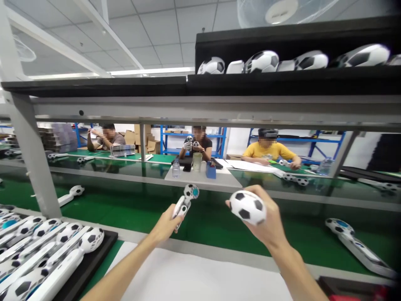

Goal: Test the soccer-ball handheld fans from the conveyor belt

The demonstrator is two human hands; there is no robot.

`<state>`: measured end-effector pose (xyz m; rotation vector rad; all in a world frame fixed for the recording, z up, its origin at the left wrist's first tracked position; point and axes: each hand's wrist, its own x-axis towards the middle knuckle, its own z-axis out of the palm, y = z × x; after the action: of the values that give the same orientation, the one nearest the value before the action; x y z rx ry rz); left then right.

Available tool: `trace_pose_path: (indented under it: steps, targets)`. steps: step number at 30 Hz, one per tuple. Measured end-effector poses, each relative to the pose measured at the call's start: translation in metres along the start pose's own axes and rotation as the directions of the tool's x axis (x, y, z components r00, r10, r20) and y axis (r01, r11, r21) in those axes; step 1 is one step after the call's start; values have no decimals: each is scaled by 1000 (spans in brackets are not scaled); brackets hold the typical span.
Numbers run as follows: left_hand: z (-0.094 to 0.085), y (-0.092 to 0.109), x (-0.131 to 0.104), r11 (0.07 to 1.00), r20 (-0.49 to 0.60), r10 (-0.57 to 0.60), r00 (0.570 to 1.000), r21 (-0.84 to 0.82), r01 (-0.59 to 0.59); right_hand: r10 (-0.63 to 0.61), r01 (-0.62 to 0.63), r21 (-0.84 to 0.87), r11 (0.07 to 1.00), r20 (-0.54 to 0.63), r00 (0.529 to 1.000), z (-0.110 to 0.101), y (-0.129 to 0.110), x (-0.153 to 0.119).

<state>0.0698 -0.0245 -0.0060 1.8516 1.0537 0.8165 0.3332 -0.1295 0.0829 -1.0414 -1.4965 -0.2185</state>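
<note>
In the middle of the head view, my left hand (169, 221) is closed round the white handle of a small handheld fan (191, 192). Its round head has a black-and-white soccer-ball pattern and a blue centre, and points up and away from me. To the right, my right hand (267, 217) grips a soccer-ball-patterned fan head (248, 207), its rounded side towards me. Whether a handle hangs behind that one is hidden by the hand. Both things are held up over the green conveyor belt (213, 225), apart from each other.
A black tray (106, 246) of similar fans lies at lower left. Single fans rest on the belt at left (72, 194) and right (360, 246). White sheet (200, 276) covers the near bench. Overhead runs a shelf (282, 85) bearing more fans. Three people sit opposite.
</note>
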Motion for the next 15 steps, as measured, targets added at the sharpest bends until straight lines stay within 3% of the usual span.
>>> trace_pose_path:
  steps: [3, 7, 12, 15]
  targets:
    - [-6, 37, -10, 969, 18, 8, 1000, -246, -4, 249, -241, -81, 967, 96, 964, 20, 33, -8]
    - [-14, 83, -40, 888, 65, 80, 995, -457, -42, 514, -495, -140, 857, 172, 841, 40, 75, -31]
    - [-14, 113, -71, 686, 130, 225, 966, -725, -63, 672, -623, -251, 741, 274, 689, 62, 109, -59]
    - [-13, 119, -80, 663, 94, 263, 960, -741, -109, 717, -626, -349, 697, 326, 616, 70, 114, -73]
